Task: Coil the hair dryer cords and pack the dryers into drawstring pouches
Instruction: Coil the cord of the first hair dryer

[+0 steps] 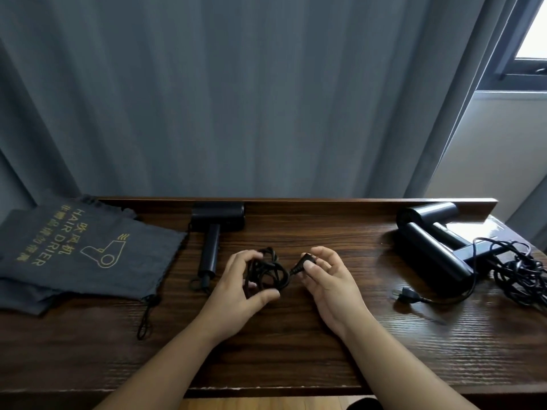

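Observation:
A black hair dryer (213, 229) lies at the back middle of the wooden table (296, 350), handle towards me. Its cord is gathered into a black coil (268, 272) that my left hand (236, 288) grips. My right hand (325, 279) pinches the cord's plug (302, 263) just right of the coil. Two more black dryers (432, 247) lie at the right with tangled cords (521, 270) and a loose plug (407, 295). Dark grey drawstring pouches (80, 250) with gold print are stacked at the left.
A pouch drawstring (147, 315) trails over the table near the front left. A raised wooden lip (296, 201) runs along the table's back edge. Grey curtains (236, 99) hang behind, and a window (529, 39) is at the upper right.

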Motion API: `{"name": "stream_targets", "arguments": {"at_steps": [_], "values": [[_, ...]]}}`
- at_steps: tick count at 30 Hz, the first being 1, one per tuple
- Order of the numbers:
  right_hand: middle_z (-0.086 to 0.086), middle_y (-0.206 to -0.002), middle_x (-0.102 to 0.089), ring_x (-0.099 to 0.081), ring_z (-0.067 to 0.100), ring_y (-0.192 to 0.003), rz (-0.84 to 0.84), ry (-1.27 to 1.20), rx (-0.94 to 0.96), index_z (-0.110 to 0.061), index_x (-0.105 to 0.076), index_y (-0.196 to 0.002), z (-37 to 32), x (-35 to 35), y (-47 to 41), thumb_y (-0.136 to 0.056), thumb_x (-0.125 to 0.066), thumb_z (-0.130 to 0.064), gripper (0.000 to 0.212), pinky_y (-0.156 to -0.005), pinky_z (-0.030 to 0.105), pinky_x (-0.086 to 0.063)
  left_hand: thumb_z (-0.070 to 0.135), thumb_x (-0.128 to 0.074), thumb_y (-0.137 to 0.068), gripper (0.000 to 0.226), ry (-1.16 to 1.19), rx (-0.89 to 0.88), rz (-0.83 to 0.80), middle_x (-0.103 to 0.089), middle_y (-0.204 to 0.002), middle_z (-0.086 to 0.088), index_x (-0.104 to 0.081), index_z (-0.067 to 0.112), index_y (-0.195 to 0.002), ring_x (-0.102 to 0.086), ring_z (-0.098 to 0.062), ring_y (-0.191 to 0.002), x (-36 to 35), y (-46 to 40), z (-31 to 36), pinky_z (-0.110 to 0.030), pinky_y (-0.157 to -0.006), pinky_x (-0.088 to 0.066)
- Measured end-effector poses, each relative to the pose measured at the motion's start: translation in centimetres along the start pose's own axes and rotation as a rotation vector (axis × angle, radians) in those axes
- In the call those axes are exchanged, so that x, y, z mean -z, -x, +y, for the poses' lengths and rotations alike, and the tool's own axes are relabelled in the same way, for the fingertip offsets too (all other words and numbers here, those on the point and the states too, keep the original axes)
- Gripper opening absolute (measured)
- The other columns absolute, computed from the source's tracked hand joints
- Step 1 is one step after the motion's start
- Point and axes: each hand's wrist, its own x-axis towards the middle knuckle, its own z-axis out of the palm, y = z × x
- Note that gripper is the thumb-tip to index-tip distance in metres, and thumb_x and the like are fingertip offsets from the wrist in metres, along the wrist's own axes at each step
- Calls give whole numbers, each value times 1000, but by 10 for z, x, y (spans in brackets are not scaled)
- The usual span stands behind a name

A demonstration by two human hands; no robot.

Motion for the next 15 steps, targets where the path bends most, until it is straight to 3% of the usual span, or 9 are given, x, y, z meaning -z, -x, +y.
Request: {"name": "stream_targets", "arguments": {"at_steps": [2,4,8,11,13,15], "values": [[7,-91,-71,-71,18,-87,22,-131,-14,-14,-58,-104,-3,0,-2,-93,-58,3,20,-78,29,-58,52,-82,-74,88,-37,-20,-56,-13,-148,37,-22,64,-137,-32,15,-130,-1,2,-1,-7,-96,-38],[5,-86,-70,-72,17,-85,38,-215,-33,-15,-55,-95,-5,0,-3,-93,-60,-1,15,-76,28,-59,52,-79,-76,90,-121,-48,-33,-14,-148,36,-16,65,-140,-30,18,-128,-5,3,0,-4,-96,-32],[4,-82,-71,-72,15,-80,47,-229,-38,-15,-53,-82,-6,0,-2,-86,-67,-11,15,-73,26,-60,56,-63,-87,52,-183,-139,143,-43,-138,24,-42,46,-134,-43,7,-125,-12,4,7,-17,-104,-35],[5,-79,-69,-68,15,-70,46,-169,-43,-15,-50,-80,-4,1,-2,-86,-68,-15,19,-67,24,-59,46,-60,-93,30,-147,-172,190,-55,-123,25,-58,36,-121,-52,5,-117,-14,0,11,-16,-97,-44],[7,-80,-67,-64,16,-67,33,-116,-37,-16,-49,-82,-3,1,-2,-87,-68,-17,19,-64,24,-58,36,-59,-97,25,-108,-147,202,-56,-118,26,-61,33,-121,-58,1,-106,-15,-4,12,-18,-88,-49],[8,-82,-65,-62,17,-68,16,-32,-19,-16,-51,-88,-2,0,-1,-89,-67,-19,17,-63,25,-56,34,-54,-100,24,-89,-130,210,-58,-114,26,-62,31,-122,-59,2,-106,-16,-8,11,-19,-88,-50]]}}
